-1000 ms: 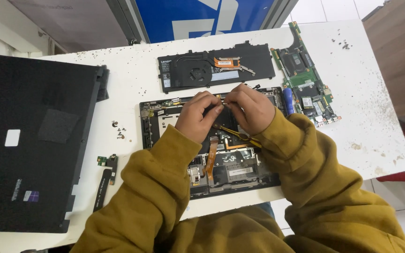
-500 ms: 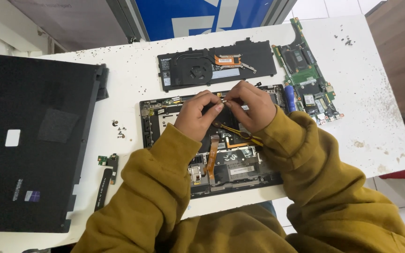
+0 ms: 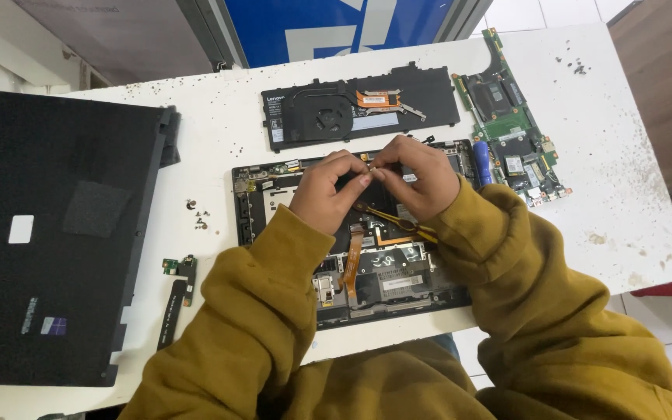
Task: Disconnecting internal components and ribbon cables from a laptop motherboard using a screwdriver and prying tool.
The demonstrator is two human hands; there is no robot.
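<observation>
An opened black laptop base (image 3: pixel 274 194) lies on the white table in front of me, its insides and an orange ribbon cable (image 3: pixel 351 260) showing. My left hand (image 3: pixel 328 190) and my right hand (image 3: pixel 418 175) meet over its upper middle, fingertips pinched together on a small part that the fingers hide. A yellow-handled tool (image 3: pixel 394 220) lies across the base under my right wrist. Mustard sleeves cover both arms.
A black panel with fan and copper heat pipe (image 3: pixel 359 109) lies behind the base. A green circuit board (image 3: pixel 511 136) sits at the right. A black laptop lid (image 3: pixel 48 233) fills the left. Loose screws (image 3: pixel 196 214) and a small bracket (image 3: pixel 176 292) lie between.
Both hands stay pinched at the same spot over the base; only slight finger shifts show.
</observation>
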